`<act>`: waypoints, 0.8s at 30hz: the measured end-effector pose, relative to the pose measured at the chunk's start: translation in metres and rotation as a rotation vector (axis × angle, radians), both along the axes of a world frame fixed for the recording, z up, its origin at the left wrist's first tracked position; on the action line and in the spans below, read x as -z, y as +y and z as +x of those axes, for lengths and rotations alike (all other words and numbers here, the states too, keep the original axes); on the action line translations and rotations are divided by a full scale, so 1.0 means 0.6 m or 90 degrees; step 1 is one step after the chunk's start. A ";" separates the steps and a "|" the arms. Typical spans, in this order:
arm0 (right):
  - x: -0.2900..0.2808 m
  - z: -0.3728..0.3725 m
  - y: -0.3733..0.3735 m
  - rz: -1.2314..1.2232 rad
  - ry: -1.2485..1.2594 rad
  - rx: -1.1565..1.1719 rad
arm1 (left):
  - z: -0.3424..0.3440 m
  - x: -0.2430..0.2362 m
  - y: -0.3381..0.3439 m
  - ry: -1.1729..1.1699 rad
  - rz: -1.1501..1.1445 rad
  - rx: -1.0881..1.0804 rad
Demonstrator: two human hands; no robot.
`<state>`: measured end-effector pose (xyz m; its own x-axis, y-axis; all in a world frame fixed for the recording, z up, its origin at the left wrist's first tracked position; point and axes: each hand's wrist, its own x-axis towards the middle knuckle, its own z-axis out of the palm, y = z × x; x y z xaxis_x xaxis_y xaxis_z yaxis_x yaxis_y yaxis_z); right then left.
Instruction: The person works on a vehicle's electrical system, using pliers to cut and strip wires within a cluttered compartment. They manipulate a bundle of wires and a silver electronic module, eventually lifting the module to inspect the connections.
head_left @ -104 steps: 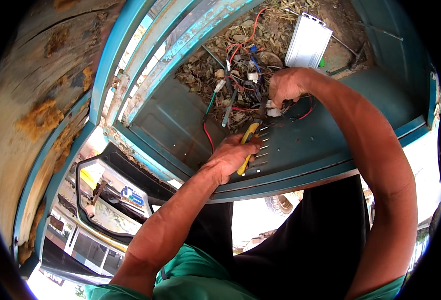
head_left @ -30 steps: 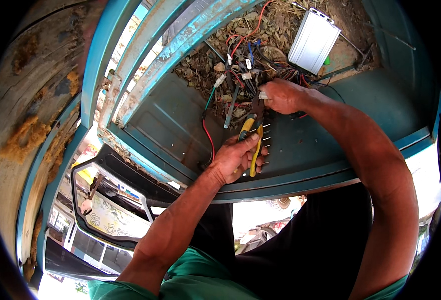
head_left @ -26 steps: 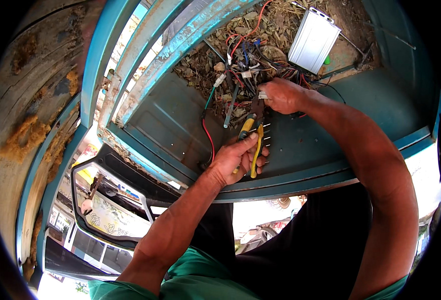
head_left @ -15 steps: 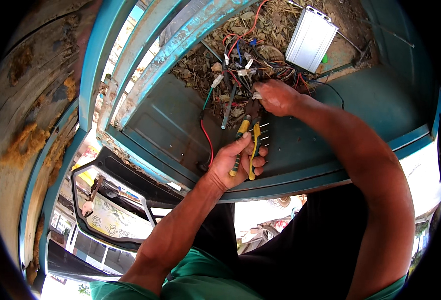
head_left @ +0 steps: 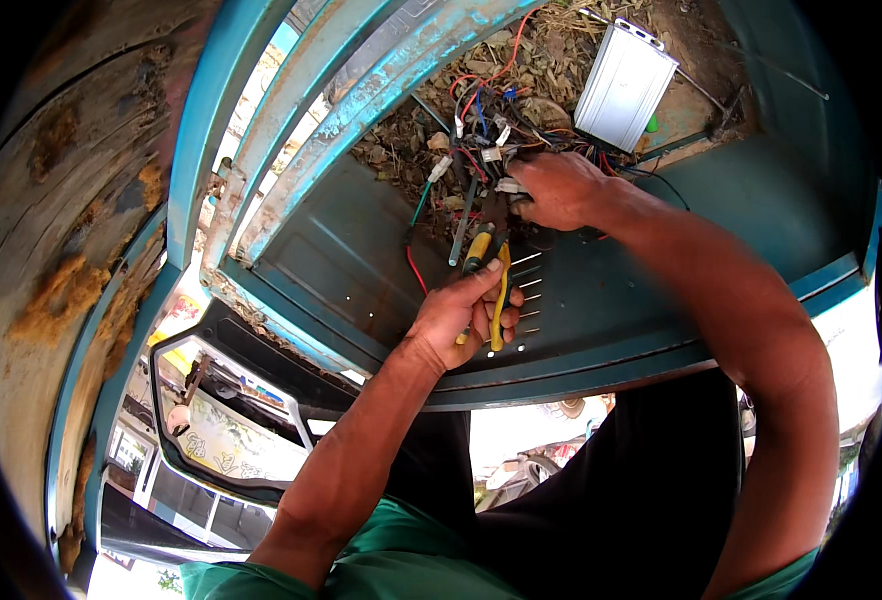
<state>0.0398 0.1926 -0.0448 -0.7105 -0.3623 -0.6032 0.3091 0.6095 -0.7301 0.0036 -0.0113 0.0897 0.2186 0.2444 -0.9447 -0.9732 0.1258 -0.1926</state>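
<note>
Beside tangled wires (head_left: 533,132), yellow-handled pliers (head_left: 502,290), white connector (head_left: 509,186) (partly hidden)

Worn wood panel (head_left: 71,220) on L w/ orange-brn patches (head_left: 61,305), teal metal frame (head_left: 201,130) alongside, bright daylight thru gaps.

There is one left hand (head_left: 453,318), one right hand (head_left: 563,190), one pair of pliers (head_left: 502,290) — and one silver box (head_left: 625,88).

Teal mtl floor (head_left: 651,270) w/ leaf litter (head_left: 566,58), wires (head_left: 531,132), silver box (head_left: 625,88).
</note>
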 end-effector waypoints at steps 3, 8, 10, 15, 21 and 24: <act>-0.014 -0.010 0.039 -0.037 0.037 0.002 | -0.003 0.002 0.004 0.023 -0.030 0.064; -0.019 -0.015 0.042 -0.048 -0.028 0.013 | -0.008 0.002 0.015 0.061 -0.088 0.178; -0.021 -0.031 0.052 -0.072 -0.084 -0.001 | -0.009 -0.001 0.017 0.080 -0.102 0.217; -0.003 -0.044 0.085 -0.115 -0.212 -0.041 | 0.001 0.007 0.008 0.207 -0.083 0.546; -0.015 -0.056 0.089 -0.102 -0.255 -0.063 | -0.021 0.002 0.025 0.174 -0.103 0.614; -0.002 -0.038 0.077 -0.144 -0.203 -0.048 | -0.029 0.002 0.031 0.138 -0.100 0.583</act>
